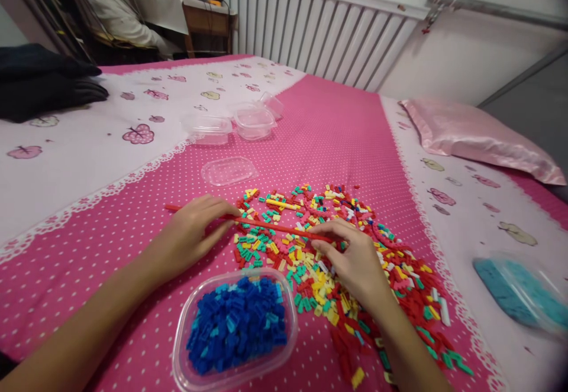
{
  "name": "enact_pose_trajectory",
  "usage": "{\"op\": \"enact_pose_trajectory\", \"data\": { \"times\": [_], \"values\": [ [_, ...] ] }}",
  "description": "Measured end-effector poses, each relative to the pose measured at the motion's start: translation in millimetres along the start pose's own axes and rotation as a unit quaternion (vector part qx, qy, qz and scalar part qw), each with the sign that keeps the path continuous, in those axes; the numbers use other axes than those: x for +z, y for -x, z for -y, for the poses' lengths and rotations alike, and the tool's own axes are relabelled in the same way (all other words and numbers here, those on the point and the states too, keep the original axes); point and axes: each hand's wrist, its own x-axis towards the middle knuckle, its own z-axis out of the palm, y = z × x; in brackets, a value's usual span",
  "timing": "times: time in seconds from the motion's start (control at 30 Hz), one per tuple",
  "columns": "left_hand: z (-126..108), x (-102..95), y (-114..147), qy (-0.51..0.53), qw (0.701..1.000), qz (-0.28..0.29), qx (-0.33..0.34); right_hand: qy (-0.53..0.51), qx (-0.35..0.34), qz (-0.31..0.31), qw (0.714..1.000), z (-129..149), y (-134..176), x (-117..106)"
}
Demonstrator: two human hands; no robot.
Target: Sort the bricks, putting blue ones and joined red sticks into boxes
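A long, thin red strip (275, 227), apparently of joined toy bricks, stretches between my hands above the pink bedspread. My left hand (197, 229) pinches it between thumb and fingers, and its far left end sticks out behind the hand. At the other end, my right hand (348, 256) also grips the strip, thumb and fingers closed on it. Beneath and around my right hand spreads a loose heap of small red, yellow, green and white bricks (261, 244). A yellow strip (283, 204) lies among them. Blue bricks (237, 324) fill a clear plastic tub (178, 344) close to me.
Clear containers (254, 121) and a lid (228, 171) lie further back on the bedspread (341, 126). At right are a tub of teal bricks (519, 291) and a pink pillow (479, 138). Dark clothing (44, 81) lies left. A person (110, 7) sits beyond the bed.
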Motion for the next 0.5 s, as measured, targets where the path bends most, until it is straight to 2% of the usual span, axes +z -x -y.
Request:
{"op": "enact_pose_trajectory", "data": {
  "times": [0.5],
  "values": [
    [2.9, 2.8, 0.2, -0.001, 1.0, 0.009, 0.022, 0.016, -0.01, -0.004, 1.0, -1.5, 2.2, 3.1]
  ]
}}
